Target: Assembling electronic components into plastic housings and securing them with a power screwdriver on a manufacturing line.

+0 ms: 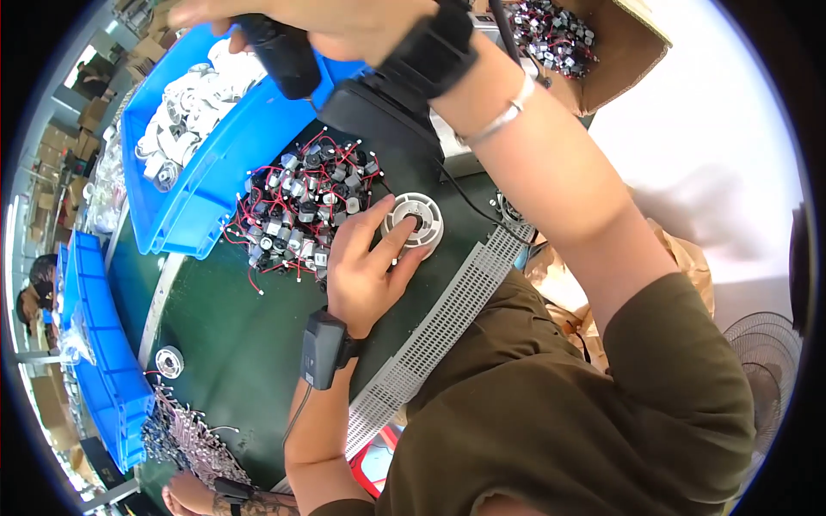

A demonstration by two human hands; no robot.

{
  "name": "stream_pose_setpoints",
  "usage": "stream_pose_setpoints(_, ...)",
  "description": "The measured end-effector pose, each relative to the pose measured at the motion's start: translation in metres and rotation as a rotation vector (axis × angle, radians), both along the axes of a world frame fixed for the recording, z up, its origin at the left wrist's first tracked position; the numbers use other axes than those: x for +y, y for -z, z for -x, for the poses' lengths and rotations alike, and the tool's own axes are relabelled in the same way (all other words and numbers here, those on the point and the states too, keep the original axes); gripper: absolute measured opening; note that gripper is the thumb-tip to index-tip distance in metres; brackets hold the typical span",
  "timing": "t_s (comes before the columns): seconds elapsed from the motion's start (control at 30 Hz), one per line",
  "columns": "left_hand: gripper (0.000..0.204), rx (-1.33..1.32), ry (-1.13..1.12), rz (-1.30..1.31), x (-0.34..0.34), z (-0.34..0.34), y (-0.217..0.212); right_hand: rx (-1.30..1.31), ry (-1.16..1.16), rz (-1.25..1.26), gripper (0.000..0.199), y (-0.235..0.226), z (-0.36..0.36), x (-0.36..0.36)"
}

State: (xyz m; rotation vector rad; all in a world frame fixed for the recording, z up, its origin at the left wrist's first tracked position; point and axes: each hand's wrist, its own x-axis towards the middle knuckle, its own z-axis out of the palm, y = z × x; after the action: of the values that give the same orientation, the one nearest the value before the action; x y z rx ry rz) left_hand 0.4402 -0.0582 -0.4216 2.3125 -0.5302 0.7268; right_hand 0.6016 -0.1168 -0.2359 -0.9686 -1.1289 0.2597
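We are looking down on a green work surface (249, 335), where a white disc (425, 213) is lying beneath the left hand (366, 267). The left hand is gripping it lightly: thumb and index finger are spanning its rim on the near-left side, while another finger is reaching over the hub. The disc, being round, is offering no long axis; its ribbed face is turning up toward us.

We are taking as the governing relation that between disc and tool. The right hand (335, 21), partly cut off by the upper edge, is gripping a black cylindrical tool (288, 64), its fingers bending over the upper part. The tool's long axis is slanting from upper left to lower right in the view, its lower end pointing roughly toward the disc. The disc is thus lying below and to the right of the right hand, well apart from it; the left hand is the nearer one, already touching. How high the tool is standing above the surface, we cannot tell.

Around these, we are noting a heap of small motors with red wires (305, 202), lying just left of the disc, and a blue bin (211, 159) beyond the heap. A pale perforated strip (447, 318) is running along the table edge, between disc and body.
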Motion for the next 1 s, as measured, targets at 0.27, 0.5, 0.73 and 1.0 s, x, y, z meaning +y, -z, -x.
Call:
stream_pose_setpoints(0.27, 0.038, -0.053, -0.064, 0.042, -0.007, -0.004, 0.003, 0.03, 0.338, -0.145, 0.026, 0.01, 0.03, -0.103)
stream_pose_setpoints(0.5, 0.04, 0.015, -0.083, 0.037, -0.002, 0.001, 0.005, 0.182, 0.588, -0.03, 0.049, 0.069, 0.019, -0.151)
stream_pose_setpoints(0.73, 0.04, 0.036, -0.08, 0.0, -0.002, 0.005, 0.008, 0.127, 0.645, -0.004, 0.05, 0.076, 0.015, -0.158)
stream_pose_setpoints(1.0, 0.042, 0.002, -0.074, 0.0, -0.001, 0.003, 0.01, 0.085, 0.703, 0.049, 0.052, 0.077, 0.02, -0.156)
